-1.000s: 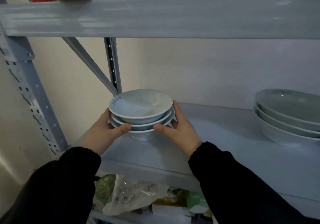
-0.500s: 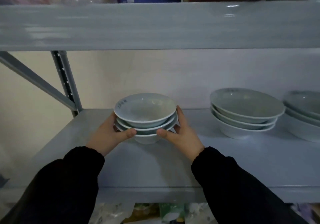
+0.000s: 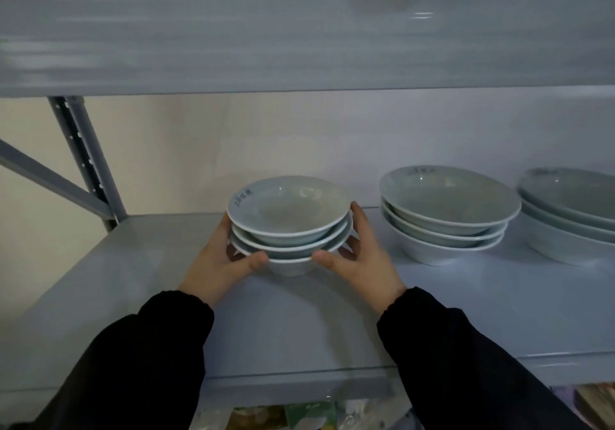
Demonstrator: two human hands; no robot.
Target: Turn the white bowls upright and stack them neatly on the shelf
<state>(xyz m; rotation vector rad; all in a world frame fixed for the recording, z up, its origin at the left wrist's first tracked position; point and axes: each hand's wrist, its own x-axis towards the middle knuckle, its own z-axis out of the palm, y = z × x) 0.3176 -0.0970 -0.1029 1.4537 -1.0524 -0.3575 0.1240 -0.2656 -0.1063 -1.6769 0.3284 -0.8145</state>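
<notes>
A stack of three upright white bowls (image 3: 289, 216) stands on the grey shelf (image 3: 133, 296), left of centre. My left hand (image 3: 219, 263) cups its left side and my right hand (image 3: 362, 260) cups its right side, thumbs in front under the lower rims. A second stack of three upright white bowls (image 3: 447, 210) stands just to the right, apart from my hands. A third stack of white bowls (image 3: 572, 216) is cut off by the right edge of the view.
The grey shelf above (image 3: 299, 36) hangs low over the bowls and carries a blue tub and boxes. A perforated upright post (image 3: 83, 156) with a diagonal brace stands at the back left. Bags lie on the level below.
The view has swung right, bringing the other two stacks into sight. The held stack has shifted right along the shelf toward them, with both hands still around it.
</notes>
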